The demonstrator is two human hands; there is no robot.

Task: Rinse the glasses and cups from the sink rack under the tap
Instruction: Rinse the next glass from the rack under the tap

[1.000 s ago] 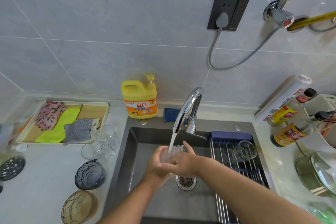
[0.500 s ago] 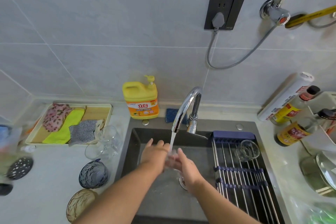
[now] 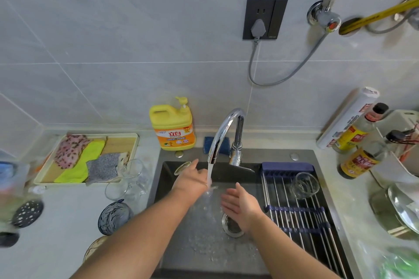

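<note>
Clear glasses stand on the counter, well to the left of the left hand. That hand is curled round a small glass, just left of the water running from the tap. The right hand is flat with straight fingers and holds nothing, just right of the water. Right of it, one cup sits on the sink rack.

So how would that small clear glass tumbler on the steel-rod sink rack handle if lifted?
The clear glass tumbler is probably rigid and breakable, being see-through glass. Upright on the steel-rod sink rack, it might rock or tip if pushed. Near the running chrome tap, it may be slippery.
</note>
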